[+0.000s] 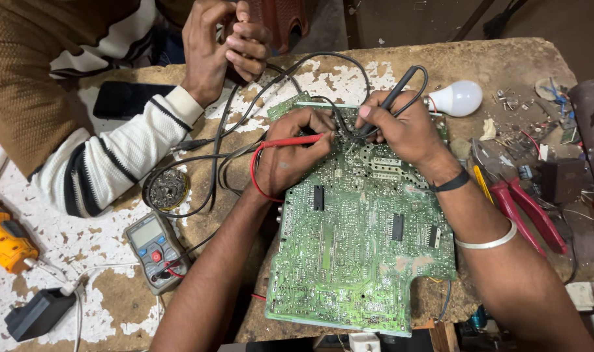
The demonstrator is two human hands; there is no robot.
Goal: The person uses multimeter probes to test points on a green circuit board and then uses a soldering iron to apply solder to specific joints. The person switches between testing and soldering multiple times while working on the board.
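Two hands: both on one big flat green circuit board (362, 248), which lies on the worn brown wood desk (453, 62) w/ chipped white paint.
Left hand (290, 156): fingers curled tight round the thin red test probe (297, 140); tip lies near the board's top edge.
Right hand (401, 127): closed round the thin black test probe (391, 101), held like a pen, tip down on the board.
Wires: red & black leads loop back to the small grey meter w/ red knob (156, 251), left of the board.
Doing it well, I think: keep both tips still on tiny spots, press soft, don't let tips slip or touch each other.
Other person: hands (222, 45) & striped white sleeve (114, 163) at top left, apart from the board.
Nearby: white round light bulb (456, 98) just past the right hand; red-handled pliers (525, 215) on the right; orange drill (3, 238) far left.
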